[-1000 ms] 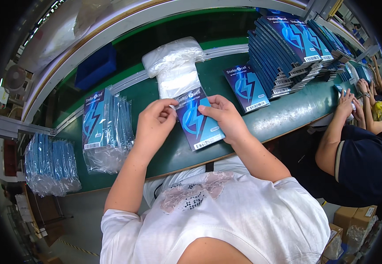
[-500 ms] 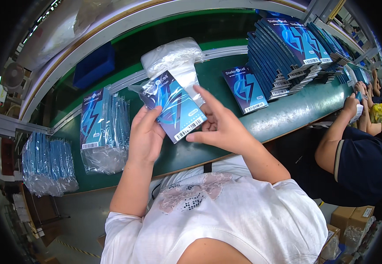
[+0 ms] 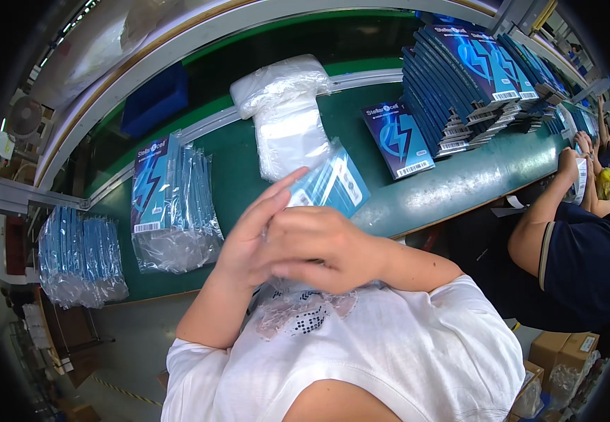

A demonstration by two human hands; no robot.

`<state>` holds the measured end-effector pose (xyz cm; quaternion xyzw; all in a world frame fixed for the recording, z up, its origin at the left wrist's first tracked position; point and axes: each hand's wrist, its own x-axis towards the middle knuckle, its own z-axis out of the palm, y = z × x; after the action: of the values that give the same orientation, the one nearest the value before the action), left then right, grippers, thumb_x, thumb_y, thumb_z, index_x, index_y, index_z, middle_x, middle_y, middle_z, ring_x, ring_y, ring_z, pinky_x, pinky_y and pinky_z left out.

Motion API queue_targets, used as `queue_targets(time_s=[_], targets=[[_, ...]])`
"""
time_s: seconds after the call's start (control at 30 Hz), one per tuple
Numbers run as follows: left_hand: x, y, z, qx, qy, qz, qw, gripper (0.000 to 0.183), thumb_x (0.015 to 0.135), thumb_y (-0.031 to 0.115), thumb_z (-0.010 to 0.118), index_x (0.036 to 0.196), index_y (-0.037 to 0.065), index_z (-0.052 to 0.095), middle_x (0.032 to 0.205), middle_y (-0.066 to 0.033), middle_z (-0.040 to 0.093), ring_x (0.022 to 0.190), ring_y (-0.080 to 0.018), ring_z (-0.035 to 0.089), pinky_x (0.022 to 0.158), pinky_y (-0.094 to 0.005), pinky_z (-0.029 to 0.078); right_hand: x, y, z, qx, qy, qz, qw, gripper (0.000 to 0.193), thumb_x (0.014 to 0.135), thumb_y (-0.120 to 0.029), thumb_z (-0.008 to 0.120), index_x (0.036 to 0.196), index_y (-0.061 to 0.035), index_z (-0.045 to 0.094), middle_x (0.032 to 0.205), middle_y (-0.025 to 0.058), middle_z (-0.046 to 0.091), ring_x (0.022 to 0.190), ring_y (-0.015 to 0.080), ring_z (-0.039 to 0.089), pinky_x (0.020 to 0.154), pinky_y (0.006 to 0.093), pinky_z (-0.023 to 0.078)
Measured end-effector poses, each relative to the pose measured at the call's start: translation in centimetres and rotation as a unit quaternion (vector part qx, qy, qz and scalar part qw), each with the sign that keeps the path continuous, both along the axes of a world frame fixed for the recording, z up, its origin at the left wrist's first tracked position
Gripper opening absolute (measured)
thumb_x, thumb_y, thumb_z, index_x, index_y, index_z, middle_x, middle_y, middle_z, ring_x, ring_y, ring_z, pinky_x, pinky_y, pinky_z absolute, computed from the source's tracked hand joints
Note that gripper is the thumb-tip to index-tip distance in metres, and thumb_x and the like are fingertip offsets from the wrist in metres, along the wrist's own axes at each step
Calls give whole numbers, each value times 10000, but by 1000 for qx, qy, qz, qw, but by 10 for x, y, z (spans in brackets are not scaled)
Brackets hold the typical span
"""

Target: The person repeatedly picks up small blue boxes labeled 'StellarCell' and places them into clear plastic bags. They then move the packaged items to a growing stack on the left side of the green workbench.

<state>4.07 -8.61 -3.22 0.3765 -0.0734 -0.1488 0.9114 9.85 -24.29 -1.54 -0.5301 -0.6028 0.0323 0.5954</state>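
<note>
A flat teal-blue box in a clear plastic bag (image 3: 343, 184) is tilted in front of me, its back face showing. My left hand (image 3: 248, 228) grips it at its near left side, fingers stretched along the edge. Crossing in front, my right hand (image 3: 319, 243) is slightly blurred, its fingers curled toward the left palm. What those fingers hold is hidden. Just beyond the bagged box lies a stack of clear plastic bags (image 3: 287, 133), with a bundled roll of bags (image 3: 280, 81) at its far end.
Bagged boxes stand in rows at the left (image 3: 80, 253) and nearer the middle (image 3: 191, 190). To the right, a single box (image 3: 397, 141) leans by stacked unbagged boxes (image 3: 452, 84). A blue bin (image 3: 153, 102) sits at the back. A co-worker's arm (image 3: 540, 211) is at the far right.
The bagged box has turned over from front to back face and shifted right. My right hand has come in across my left; both hands are lower and closer together.
</note>
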Motion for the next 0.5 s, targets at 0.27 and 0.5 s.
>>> queue_targets(time_s=[0.27, 0.5], targets=[[-25, 39, 82, 394, -198, 549, 710, 674, 694, 0, 514, 1353, -26, 374, 1307, -195, 459, 1184, -271, 494, 1031, -386, 352, 14, -24, 11, -7, 133, 6, 991, 501, 731, -113, 667, 1198, 37, 565, 1019, 135, 598, 874, 217, 570, 744, 294, 459], [-32, 92, 57, 842, -156, 301, 420, 536, 810, 107, 538, 1336, 68, 441, 1428, -105, 378, 1360, -320, 268, 1113, -458, 178, 38, -45, -2, -88, 164, -117, 975, 332, 807, -141, 618, 1092, 29, 618, 947, 115, 615, 843, 168, 593, 753, 266, 454]])
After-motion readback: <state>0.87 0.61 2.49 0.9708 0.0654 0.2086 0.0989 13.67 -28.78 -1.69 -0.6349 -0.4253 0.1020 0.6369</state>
